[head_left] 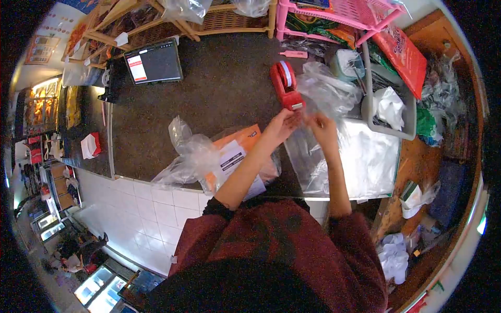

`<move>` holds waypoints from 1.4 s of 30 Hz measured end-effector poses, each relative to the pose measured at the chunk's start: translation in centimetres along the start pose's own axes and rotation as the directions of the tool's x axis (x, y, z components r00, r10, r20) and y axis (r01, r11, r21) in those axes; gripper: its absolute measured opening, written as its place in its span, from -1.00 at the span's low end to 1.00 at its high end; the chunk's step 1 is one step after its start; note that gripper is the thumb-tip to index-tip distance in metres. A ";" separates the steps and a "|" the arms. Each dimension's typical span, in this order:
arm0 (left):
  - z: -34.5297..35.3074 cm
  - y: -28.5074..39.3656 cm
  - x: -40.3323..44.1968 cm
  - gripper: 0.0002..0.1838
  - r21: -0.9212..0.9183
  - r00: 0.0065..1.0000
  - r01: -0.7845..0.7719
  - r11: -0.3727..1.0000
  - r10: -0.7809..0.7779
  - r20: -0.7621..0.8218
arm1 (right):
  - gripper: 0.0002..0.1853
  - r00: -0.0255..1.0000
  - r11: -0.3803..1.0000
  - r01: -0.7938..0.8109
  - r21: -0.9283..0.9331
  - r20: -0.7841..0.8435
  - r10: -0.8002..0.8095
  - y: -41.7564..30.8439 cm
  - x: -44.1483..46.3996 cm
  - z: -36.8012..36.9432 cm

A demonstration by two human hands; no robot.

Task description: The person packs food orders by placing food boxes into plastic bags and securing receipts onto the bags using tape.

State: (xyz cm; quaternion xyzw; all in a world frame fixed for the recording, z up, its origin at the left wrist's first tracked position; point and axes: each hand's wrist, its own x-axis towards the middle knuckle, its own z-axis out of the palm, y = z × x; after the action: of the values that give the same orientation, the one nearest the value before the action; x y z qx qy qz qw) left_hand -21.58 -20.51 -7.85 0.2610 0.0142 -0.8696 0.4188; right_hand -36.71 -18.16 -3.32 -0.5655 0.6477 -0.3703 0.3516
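A red tape dispenser (pixel 285 86) with a pale roll stands on the dark counter. My left hand (pixel 284 125) is at its front end, fingers bent; what they hold, if anything, is too small to make out. Just to the right, my right hand (pixel 321 128) is raised with its fingers drawn together, blurred, over clear plastic. An orange packet (pixel 245 136) with a white printed paper (pixel 229 156) lies under my left forearm. Crumpled clear plastic (pixel 195 156) sits beside it. Flat clear plastic bags (pixel 370 161) are stacked at the right.
A tablet (pixel 154 61) lies at the back left. Behind are wicker shelves (pixel 229 21) and a pink rack (pixel 355 15). A grey basket (pixel 409 104) holds white tissue, near a pink marker (pixel 293 54) and loose clear plastic (pixel 326 86). The counter (pixel 141 151) ends at the tiled floor.
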 end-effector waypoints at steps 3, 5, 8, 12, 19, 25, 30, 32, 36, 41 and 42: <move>0.4 -0.4 -0.2 -0.74 -0.051 0.999 -0.019 0.999 0.017 -0.042 | -0.85 0.955 0.969 -0.226 -0.096 0.174 0.240 -2.4 -8.8 -4.3; 0.1 -1.7 -0.7 -0.77 0.160 0.991 -0.057 0.985 0.075 -0.110 | -0.93 0.901 0.912 -0.406 0.061 0.192 0.388 -1.9 -12.1 -4.2; -0.2 -3.4 0.0 -0.86 0.390 0.927 -0.197 0.900 0.300 -0.224 | -0.88 0.971 0.980 -0.198 0.020 0.144 0.193 -2.2 -12.7 -3.8; 0.2 -3.4 1.4 -0.89 0.577 0.793 -0.276 0.769 0.521 -0.315 | -0.87 0.992 0.986 -0.036 -0.160 0.110 0.054 -3.7 -10.8 -4.9; 2.0 -2.8 -1.0 -0.88 0.650 0.723 -0.376 0.660 0.648 -0.240 | -0.88 0.971 0.961 -0.049 -0.273 0.212 0.110 -4.3 -8.3 -6.3; 7.8 0.2 -23.3 -0.83 0.837 0.286 -0.543 -0.069 0.922 0.261 | -0.85 0.791 0.978 0.114 0.173 0.580 -0.194 -11.2 -7.0 -7.0; -3.6 -1.5 -27.8 -0.86 0.965 0.099 -0.241 -0.107 0.986 0.134 | -0.46 0.569 0.935 0.328 0.134 0.763 -0.309 -9.9 -5.5 3.2; -9.0 -2.4 -26.7 -0.82 0.998 0.112 -0.037 -0.045 0.992 0.049 | -0.44 0.577 0.946 0.322 0.044 0.783 -0.232 -7.2 -5.6 6.5; -7.6 -1.5 -26.0 -0.56 0.977 0.201 -0.088 0.197 0.964 -0.176 | -0.48 0.672 0.939 0.281 -0.197 0.739 -0.046 -5.3 -5.7 7.6; -11.7 3.2 -28.6 -0.45 1.000 0.548 -0.016 0.014 0.837 -0.003 | -0.61 0.904 0.725 0.372 -0.580 0.403 -0.142 -1.6 -7.5 5.9; -9.8 4.4 -29.1 -0.37 0.941 0.554 0.111 -0.320 0.806 0.209 | -0.65 0.933 0.708 0.357 -0.609 0.275 -0.234 -0.5 -8.5 5.2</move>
State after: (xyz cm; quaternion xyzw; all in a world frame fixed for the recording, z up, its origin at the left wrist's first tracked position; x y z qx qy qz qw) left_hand 0.91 0.01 -1.95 0.7122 -0.5901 -0.2082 0.3182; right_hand -30.97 -10.20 -5.07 -0.7789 0.6021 -0.1225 0.1257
